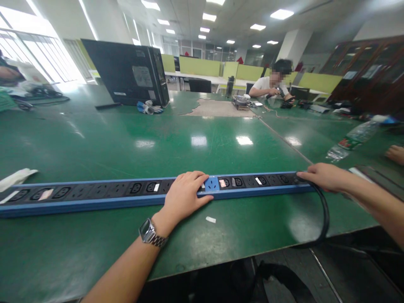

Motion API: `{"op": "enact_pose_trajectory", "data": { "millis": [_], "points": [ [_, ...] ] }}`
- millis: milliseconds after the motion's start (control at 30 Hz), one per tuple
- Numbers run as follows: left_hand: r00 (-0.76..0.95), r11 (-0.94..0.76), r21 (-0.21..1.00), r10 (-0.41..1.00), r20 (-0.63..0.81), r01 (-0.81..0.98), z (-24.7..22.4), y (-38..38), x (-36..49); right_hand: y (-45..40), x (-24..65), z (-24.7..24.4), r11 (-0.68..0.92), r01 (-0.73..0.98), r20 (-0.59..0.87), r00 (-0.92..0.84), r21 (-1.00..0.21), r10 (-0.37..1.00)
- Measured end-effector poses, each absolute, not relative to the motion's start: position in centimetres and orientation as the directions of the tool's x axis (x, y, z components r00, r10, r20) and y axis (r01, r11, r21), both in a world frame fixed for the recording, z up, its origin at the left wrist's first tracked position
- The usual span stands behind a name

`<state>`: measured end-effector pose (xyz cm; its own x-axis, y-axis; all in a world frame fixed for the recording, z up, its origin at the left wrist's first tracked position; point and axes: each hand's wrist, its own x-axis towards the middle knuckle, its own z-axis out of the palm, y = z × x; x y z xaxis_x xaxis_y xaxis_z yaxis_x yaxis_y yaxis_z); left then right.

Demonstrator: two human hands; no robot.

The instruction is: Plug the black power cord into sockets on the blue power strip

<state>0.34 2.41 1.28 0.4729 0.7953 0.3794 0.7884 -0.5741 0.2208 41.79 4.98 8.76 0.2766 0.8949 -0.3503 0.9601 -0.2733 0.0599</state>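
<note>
A long blue power strip [110, 206] with a row of black sockets lies across the green table in front of me. My left hand [184, 193] grips it near the middle, thumb along the near edge and fingers over the top, beside a light blue socket [212, 184]. At the strip's right end, my right hand [326, 176] has its fingers closed around the plug end of a black power cable [325, 210]. The plug itself is mostly hidden by the fingers. From there the cable bends down over the table's near edge.
Small paper scrap [211, 219] near the strip; plastic bottle [353, 139] at right. Farther back stand a black computer case [126, 73] and gloves [149, 108]. Another person [273, 84] sits across the green table [176, 147]. A co-worker's hand [396, 154] shows at the right edge.
</note>
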Motion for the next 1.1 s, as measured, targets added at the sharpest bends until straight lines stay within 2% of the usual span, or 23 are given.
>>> {"op": "enact_pose_trajectory", "data": {
  "millis": [67,133,267,333,400,467,500,567,600,633,700,767,800,867,933,1000,1100],
  "points": [
    [0.476,-0.577,0.222,0.794,0.378,0.786,1.3,2.4,0.4,5.3,41.9,8.3,-0.308,0.949,-0.334,0.311,0.063,0.890],
    [0.478,-0.580,0.227,0.793,0.378,0.782,1.3,2.4,0.4,5.6,42.3,7.5,-0.277,0.959,-0.257,0.282,0.056,0.924],
    [0.482,-0.588,0.234,0.788,0.383,0.774,1.1,2.4,0.3,5.6,43.8,6.1,-0.080,0.993,-0.116,0.069,-0.092,0.991],
    [0.477,-0.584,0.236,0.790,0.384,0.777,0.9,2.5,0.1,5.2,44.0,7.0,-0.071,0.987,-0.088,0.059,-0.146,0.994],
    [0.471,-0.579,0.245,0.795,0.383,0.778,0.9,2.5,0.1,4.6,43.0,9.4,-0.164,0.979,0.060,0.173,-0.124,0.983],
    [0.460,-0.595,0.268,0.778,0.427,0.758,1.3,2.2,0.6,3.7,40.2,12.4,-0.276,0.954,0.306,0.298,-0.115,0.904],
    [0.450,-0.616,0.285,0.757,0.474,0.734,1.6,2.0,1.0,3.0,38.1,13.7,-0.265,0.955,0.373,0.297,-0.135,0.879],
    [0.413,-0.677,0.310,0.683,0.602,0.668,2.3,1.1,2.2,1.7,32.8,15.1,-0.086,0.980,0.301,0.138,-0.181,0.944],
    [0.399,-0.710,0.308,0.640,0.657,0.633,2.7,0.7,2.8,1.0,29.9,15.1,0.072,0.971,0.205,-0.024,-0.229,0.978],
    [0.391,-0.738,0.296,0.601,0.697,0.606,3.1,0.2,3.3,0.3,27.0,14.7,0.192,0.935,0.131,-0.159,-0.298,0.978],
    [0.390,-0.763,0.261,0.553,0.736,0.591,3.7,-0.5,3.4,-0.6,22.3,13.2,0.373,0.807,0.075,-0.383,-0.458,0.921],
    [0.331,-0.731,0.282,0.572,0.751,0.622,4.0,-0.6,1.9,-1.1,19.8,11.7,0.443,0.631,0.091,-0.509,-0.637,0.856],
    [0.257,-0.690,0.330,0.602,0.757,0.644,4.2,-0.5,0.6,-1.1,19.5,11.0,0.436,0.547,0.119,-0.519,-0.715,0.847],
    [0.063,-0.583,0.474,0.672,0.738,0.660,4.5,0.1,-2.8,-0.7,20.3,9.9,0.373,0.441,0.168,-0.436,-0.816,0.884],
    [-0.015,-0.516,0.580,0.739,0.674,0.630,4.6,0.7,-6.2,0.2,22.4,8.6,0.298,0.446,0.187,-0.276,-0.844,0.943],
    [0.052,-0.481,0.601,0.806,0.590,0.638,4.2,1.2,-8.5,1.3,24.8,6.7,0.226,0.527,0.202,-0.103,-0.819,0.974],
    [0.210,-0.468,0.511,0.850,0.483,0.721,2.9,1.5,-9.8,2.5,27.6,3.4,0.138,0.650,0.282,0.122,-0.747,0.952]
  ]
}}
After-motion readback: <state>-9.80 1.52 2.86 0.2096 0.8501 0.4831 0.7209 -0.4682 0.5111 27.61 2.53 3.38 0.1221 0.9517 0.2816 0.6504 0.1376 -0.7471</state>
